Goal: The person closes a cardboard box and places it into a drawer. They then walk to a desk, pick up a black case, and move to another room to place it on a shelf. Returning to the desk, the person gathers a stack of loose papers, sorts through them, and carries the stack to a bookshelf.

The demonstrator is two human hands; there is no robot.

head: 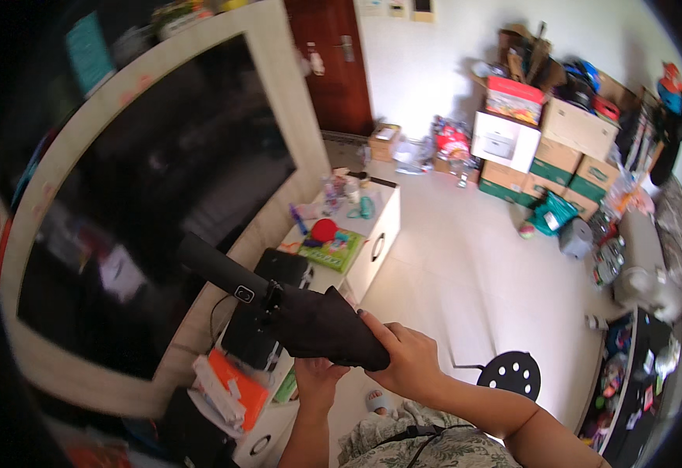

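Note:
A folded black umbrella (323,322) is held out in front of me, its thick handle (218,266) pointing to the upper left. On the handle is a small square button with a light rim. The dark canopy looks gathered but loose, with one fold sticking up. My right hand (402,354) grips the canopy end at the lower right. Beneath the canopy, my left hand (317,374) supports it from below; the umbrella hides part of its fingers.
A television (159,193) hangs left above a white cabinet (370,245) bearing black cases (253,339) and a green book (335,251). A black round stool (511,374) stands on the tiles to my right. Stacked cardboard boxes (551,155) line the far wall, near a brown door (332,70).

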